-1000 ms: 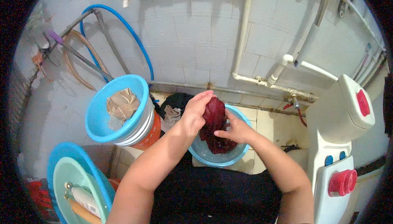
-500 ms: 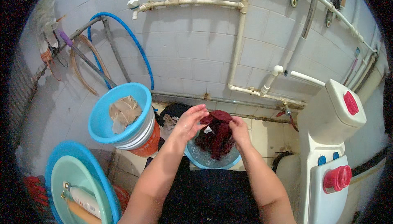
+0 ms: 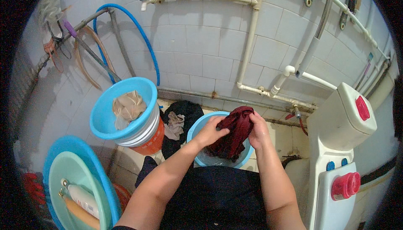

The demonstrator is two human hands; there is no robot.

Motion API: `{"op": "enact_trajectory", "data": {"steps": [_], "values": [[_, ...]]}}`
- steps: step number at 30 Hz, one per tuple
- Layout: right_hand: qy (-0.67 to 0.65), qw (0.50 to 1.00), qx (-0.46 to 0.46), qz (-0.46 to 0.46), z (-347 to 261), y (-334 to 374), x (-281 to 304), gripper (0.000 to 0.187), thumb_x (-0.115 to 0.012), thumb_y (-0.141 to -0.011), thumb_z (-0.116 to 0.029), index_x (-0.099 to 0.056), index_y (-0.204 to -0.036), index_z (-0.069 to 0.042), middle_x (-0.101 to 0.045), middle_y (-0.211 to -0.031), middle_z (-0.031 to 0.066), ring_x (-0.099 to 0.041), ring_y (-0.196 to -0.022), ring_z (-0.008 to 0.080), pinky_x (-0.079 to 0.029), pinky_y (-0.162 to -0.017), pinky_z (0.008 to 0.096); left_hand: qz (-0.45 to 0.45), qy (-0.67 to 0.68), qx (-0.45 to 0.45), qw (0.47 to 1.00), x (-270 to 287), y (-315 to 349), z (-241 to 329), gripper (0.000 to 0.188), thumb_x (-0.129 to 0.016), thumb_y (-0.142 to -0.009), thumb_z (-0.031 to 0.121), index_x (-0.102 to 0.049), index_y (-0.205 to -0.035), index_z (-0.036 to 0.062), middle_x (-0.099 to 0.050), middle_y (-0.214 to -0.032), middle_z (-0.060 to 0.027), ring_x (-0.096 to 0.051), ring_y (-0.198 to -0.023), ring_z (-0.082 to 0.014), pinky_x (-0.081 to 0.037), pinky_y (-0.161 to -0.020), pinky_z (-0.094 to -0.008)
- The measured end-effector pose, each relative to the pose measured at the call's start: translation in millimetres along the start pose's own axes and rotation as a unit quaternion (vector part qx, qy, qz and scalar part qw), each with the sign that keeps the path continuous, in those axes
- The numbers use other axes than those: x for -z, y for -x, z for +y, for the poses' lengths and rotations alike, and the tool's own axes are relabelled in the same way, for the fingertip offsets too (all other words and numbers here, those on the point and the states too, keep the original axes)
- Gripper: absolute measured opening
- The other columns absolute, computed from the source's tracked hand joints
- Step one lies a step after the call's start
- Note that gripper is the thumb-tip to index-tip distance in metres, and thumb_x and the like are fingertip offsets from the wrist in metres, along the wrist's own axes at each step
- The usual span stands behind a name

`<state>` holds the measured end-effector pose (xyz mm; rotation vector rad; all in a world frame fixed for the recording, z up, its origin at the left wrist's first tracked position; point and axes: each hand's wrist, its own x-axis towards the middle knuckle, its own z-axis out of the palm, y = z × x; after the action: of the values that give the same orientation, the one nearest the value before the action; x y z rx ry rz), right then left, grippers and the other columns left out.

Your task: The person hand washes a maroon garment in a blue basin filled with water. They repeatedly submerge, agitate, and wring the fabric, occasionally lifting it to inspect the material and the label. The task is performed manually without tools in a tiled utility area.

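A wet maroon garment hangs bunched over a light blue basin on the floor in front of me. My right hand grips its upper right edge, fingers wrapped round the fabric. On the other side my left hand grasps the cloth between thumb and fingers; some fingertips are hidden in the folds. The lower part of the garment hangs down into the basin, where some water shows near the front rim.
Left of the basin lie a black cloth and a beige cloth. A blue basin holding another beige cloth rests on an orange-and-white bucket. More basins stand at lower left. A white toilet is at right; pipes line the wall.
The maroon garment has been spread and raised a little, now hanging larger between my hands. My left hand has moved lower and onto the cloth; my right hand has shifted slightly right.
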<state>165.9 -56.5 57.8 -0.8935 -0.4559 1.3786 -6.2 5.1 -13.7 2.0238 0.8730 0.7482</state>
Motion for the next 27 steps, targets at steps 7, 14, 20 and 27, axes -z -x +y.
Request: {"op": "enact_trajectory", "data": {"steps": [7,14,20,27], "values": [[0.086,0.995,-0.038,0.036,-5,-4,25,0.019,-0.045,-0.089,-0.014,-0.057,-0.099,-0.005,-0.062,-0.089,0.0061,-0.059,-0.081,0.0195,-0.047,-0.073,0.0311,0.087,0.288,0.132,0.945,34,-3,30,0.025,-0.048,-0.09,0.015,-0.057,-0.107,-0.0012,-0.062,-0.097,-0.0031,-0.055,-0.086,-0.0109,-0.043,-0.079,-0.0254],[0.257,0.966,-0.039,-0.005,2,9,5,0.031,-0.048,-0.084,-0.02,-0.053,-0.111,-0.006,-0.055,-0.108,0.0053,-0.047,-0.104,0.0169,-0.032,-0.092,0.0295,0.096,0.591,0.183,0.78,37,-5,28,0.026,-0.045,-0.089,0.018,-0.057,-0.106,0.0023,-0.062,-0.103,-0.0113,-0.06,-0.092,-0.0248,-0.047,-0.085,-0.0392],[0.296,0.954,-0.022,-0.041,22,-6,19,0.042,-0.05,-0.081,-0.018,-0.047,-0.121,-0.005,-0.053,-0.114,0.0086,-0.045,-0.109,0.0194,-0.032,-0.095,0.0309,0.093,0.611,0.245,0.747,42,-5,23,0.024,-0.047,-0.089,0.017,-0.054,-0.106,0.0017,-0.062,-0.101,-0.0099,-0.06,-0.091,-0.022,-0.049,-0.082,-0.0366],[0.487,0.823,0.245,-0.158,33,-4,19,0.077,-0.071,-0.071,-0.015,-0.031,-0.137,-0.009,-0.053,-0.119,0.0153,-0.048,-0.112,0.0277,-0.033,-0.099,0.0371,-0.059,0.38,0.198,0.901,22,2,45,0.023,-0.058,-0.085,0.019,-0.055,-0.102,0.0035,-0.06,-0.092,-0.0048,-0.058,-0.084,-0.0144,-0.047,-0.076,-0.0308]]}}
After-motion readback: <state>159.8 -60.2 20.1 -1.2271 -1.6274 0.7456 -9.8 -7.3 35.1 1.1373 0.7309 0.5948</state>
